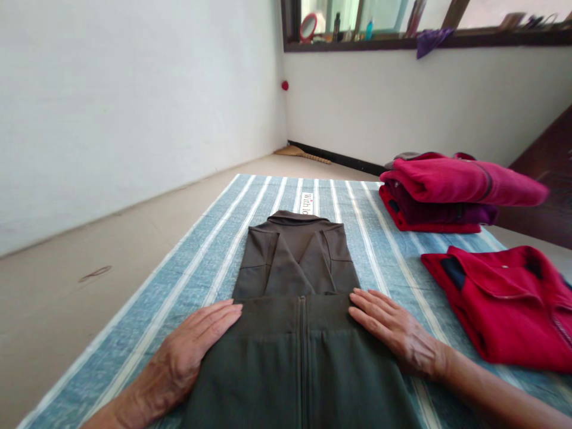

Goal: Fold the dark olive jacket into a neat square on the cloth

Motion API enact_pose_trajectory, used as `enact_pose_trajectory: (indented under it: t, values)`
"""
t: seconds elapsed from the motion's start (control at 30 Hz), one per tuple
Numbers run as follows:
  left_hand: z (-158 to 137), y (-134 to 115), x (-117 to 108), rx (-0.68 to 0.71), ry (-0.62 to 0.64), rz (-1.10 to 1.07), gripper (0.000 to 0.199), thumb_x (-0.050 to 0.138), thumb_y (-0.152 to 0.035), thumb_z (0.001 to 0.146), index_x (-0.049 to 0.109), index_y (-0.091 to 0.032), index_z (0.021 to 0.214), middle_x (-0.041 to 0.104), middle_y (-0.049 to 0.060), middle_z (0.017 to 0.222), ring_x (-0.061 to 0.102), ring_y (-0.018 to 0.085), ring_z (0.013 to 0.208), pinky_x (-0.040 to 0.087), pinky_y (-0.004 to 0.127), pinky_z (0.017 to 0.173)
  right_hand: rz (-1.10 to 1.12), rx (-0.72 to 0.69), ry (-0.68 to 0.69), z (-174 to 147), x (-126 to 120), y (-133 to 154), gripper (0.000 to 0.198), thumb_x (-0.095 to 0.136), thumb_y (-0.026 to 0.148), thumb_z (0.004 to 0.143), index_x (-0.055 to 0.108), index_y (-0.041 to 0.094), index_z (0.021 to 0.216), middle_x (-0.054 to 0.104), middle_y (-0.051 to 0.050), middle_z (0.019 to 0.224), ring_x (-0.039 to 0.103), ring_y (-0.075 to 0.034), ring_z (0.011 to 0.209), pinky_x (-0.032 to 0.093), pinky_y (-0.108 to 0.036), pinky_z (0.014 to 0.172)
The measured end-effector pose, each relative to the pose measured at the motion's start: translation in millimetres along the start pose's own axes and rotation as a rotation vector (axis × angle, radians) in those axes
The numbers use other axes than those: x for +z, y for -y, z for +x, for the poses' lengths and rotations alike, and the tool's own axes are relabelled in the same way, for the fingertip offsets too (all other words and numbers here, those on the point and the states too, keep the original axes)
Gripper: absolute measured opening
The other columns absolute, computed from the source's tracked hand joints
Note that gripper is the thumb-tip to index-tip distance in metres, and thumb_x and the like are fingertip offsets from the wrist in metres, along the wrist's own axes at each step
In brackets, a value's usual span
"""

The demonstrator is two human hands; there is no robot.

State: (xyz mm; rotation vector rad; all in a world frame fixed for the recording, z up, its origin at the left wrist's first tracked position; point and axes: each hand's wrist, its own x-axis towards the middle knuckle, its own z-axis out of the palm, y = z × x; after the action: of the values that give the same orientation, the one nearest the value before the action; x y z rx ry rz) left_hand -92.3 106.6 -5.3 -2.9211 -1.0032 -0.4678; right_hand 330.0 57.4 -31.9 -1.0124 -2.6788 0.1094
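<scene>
A dark grey-green zip jacket lies in front of me, its collar pointing away. Its sleeves are folded in across the back. The lower part is doubled up over them, with the zip running down the middle. At the left end of this folded edge, my left hand rests with fingers stretched out on the cloth. My right hand lies the same way at the right end, fingers extended and slightly apart. Both thumbs are hidden.
A blue-and-white striped cloth lies under the jacket. To the right are a folded red garment and, farther back, a stack of folded clothes. A broom lies by the wall. Small items, including a round mirror, stand on the windowsill.
</scene>
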Motion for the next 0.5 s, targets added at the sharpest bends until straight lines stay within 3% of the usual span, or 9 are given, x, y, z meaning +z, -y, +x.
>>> enact_pose_trajectory:
  t: [0.27,0.5]
  values:
    - [7,1,-7,0.1,-0.019,-0.038,0.046,0.044,-0.025,0.089,0.041,-0.025,0.135,0.059,0.005,0.126,0.053,0.02,0.118,0.04,0.033,0.103,0.1,-0.03,0.035,0,5,-6,0.049,0.036,0.028,0.092,0.037,0.015,0.139,0.038,-0.014,0.143,0.029,-0.026,0.135,0.03,-0.05,0.108]
    - [14,9,-10,0.152,0.022,-0.088,0.047,0.048,-0.021,0.088,0.042,-0.024,0.134,0.06,0.006,0.124,0.052,0.019,0.119,0.044,0.029,0.1,0.226,0.007,0.023,8,-12,-5,0.056,0.046,0.039,0.09,0.036,0.017,0.14,0.044,-0.014,0.138,0.039,-0.024,0.129,0.032,-0.044,0.108]
